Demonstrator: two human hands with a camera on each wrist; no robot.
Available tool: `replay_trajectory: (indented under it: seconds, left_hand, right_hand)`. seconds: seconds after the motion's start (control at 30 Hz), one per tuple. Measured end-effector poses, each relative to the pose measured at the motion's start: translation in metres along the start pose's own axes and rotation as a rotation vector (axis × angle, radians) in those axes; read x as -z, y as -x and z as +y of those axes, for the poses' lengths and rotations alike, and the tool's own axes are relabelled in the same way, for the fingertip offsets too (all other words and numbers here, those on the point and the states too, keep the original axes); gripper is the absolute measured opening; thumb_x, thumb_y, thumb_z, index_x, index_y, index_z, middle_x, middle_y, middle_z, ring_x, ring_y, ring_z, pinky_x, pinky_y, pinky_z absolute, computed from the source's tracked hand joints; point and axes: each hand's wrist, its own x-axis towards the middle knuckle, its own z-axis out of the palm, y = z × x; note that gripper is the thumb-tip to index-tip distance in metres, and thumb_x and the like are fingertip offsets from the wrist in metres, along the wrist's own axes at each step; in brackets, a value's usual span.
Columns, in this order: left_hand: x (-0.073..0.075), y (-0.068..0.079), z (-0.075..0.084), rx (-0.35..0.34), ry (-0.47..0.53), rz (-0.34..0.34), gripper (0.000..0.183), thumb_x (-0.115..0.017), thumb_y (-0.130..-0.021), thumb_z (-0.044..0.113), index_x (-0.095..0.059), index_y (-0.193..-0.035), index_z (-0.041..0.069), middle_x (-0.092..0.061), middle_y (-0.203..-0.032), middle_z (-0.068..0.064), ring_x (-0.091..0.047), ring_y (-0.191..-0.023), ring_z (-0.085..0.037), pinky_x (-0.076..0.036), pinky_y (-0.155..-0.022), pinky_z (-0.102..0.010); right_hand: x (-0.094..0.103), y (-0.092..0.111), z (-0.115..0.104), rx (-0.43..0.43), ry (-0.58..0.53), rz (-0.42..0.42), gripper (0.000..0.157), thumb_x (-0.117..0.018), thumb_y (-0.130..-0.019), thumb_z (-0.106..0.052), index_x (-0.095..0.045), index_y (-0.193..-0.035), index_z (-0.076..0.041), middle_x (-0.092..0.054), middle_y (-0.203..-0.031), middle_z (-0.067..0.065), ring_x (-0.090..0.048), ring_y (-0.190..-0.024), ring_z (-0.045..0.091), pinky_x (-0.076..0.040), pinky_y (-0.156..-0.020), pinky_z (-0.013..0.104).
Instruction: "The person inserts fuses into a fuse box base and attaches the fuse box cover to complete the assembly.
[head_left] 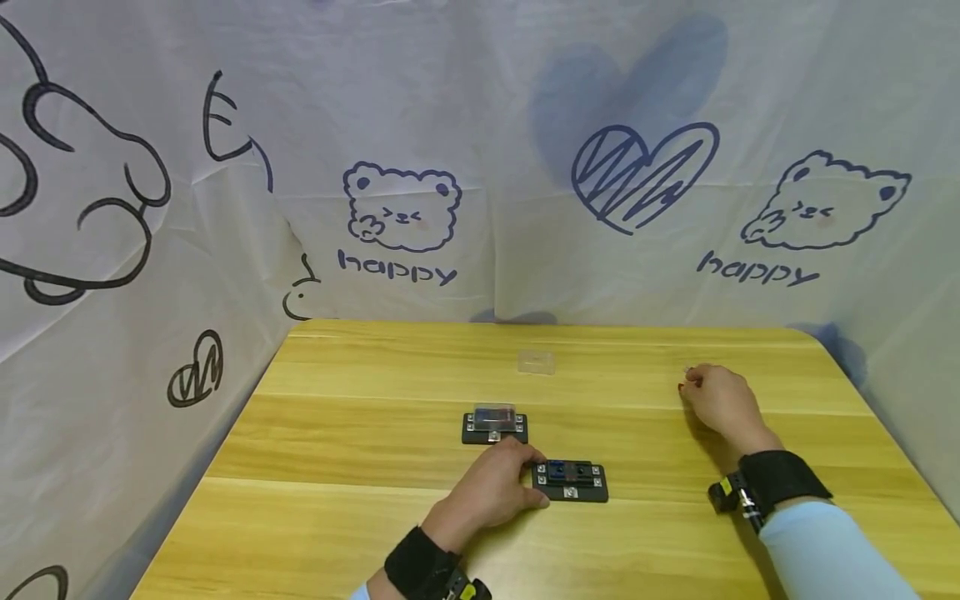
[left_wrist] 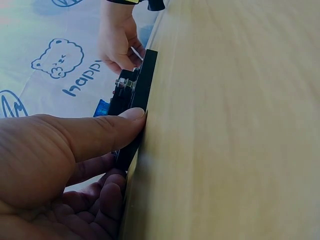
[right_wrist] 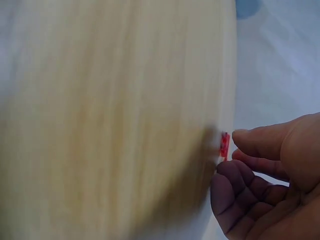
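Note:
My left hand [head_left: 495, 487] pinches the left end of a black fuse block [head_left: 571, 493], thumb at the near edge and fingers at the far edge. A blue blade fuse [left_wrist: 101, 108] stands up from this block in the left wrist view. At the table's far right is my right hand [head_left: 723, 404], with its fingers loosely bent. Just beyond its fingertips, a small red fuse [right_wrist: 224, 145] shows in the right wrist view; a gap appears between thumb and fuse. A tiny pale piece [head_left: 687, 369] lies by those fingertips, too small to identify.
Behind the left hand sits a second fuse block [head_left: 470, 437] with a clear cover [head_left: 495, 417] on it. Farther back, a loose transparent cover [head_left: 536, 362] lies on the wooden table [head_left: 337, 400]. White cloth [head_left: 510, 250] with drawings hangs along the table's back and sides.

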Motion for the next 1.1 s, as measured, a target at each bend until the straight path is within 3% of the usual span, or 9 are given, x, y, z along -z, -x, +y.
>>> replay_trajectory:
  seconds: [0.4, 0.67, 0.83, 1.1]
  left_hand:
    - [-0.001, 0.000, 0.001, -0.003, 0.002, 0.008, 0.053, -0.084, -0.070, 0.035, -0.067, -0.117, 0.016, -0.055, -0.096, 0.005, -0.049, -0.079, -0.010, -0.046, -0.075, -0.029]
    - [-0.002, 0.001, 0.000, 0.000, -0.004, 0.006, 0.054, -0.084, -0.070, 0.037, -0.066, -0.117, 0.017, -0.054, -0.096, 0.006, -0.049, -0.079, -0.010, -0.046, -0.075, -0.028]
    - [-0.001, 0.001, 0.000, -0.004, -0.001, 0.006, 0.054, -0.084, -0.070, 0.036, -0.066, -0.117, 0.017, -0.054, -0.096, 0.005, -0.049, -0.079, -0.010, -0.046, -0.075, -0.029]
    - [-0.001, 0.000, 0.000, -0.002, -0.006, 0.012, 0.054, -0.084, -0.070, 0.036, -0.066, -0.117, 0.017, -0.053, -0.094, 0.006, -0.049, -0.078, -0.010, -0.046, -0.074, -0.028]
  right_hand:
    - [-0.005, -0.006, 0.007, 0.004, 0.025, -0.020, 0.025, -0.057, -0.095, -0.015, -0.067, -0.105, 0.006, -0.062, -0.118, 0.031, -0.055, -0.105, 0.049, -0.046, -0.084, 0.059]
    - [-0.008, -0.007, 0.009, -0.008, 0.039, 0.021, 0.016, -0.059, -0.093, -0.013, -0.066, -0.089, 0.001, -0.068, -0.099, 0.024, -0.061, -0.087, 0.042, -0.047, -0.070, 0.048]
    - [-0.005, -0.007, 0.011, -0.012, 0.029, 0.026, 0.015, -0.063, -0.090, -0.016, -0.059, -0.083, -0.003, -0.063, -0.079, 0.014, -0.053, -0.066, 0.029, -0.040, -0.060, 0.039]
    - [0.001, 0.003, -0.009, 0.014, -0.134, 0.035, 0.014, -0.064, -0.090, -0.017, -0.063, -0.094, -0.004, -0.065, -0.087, 0.014, -0.051, -0.068, 0.025, -0.040, -0.057, 0.034]
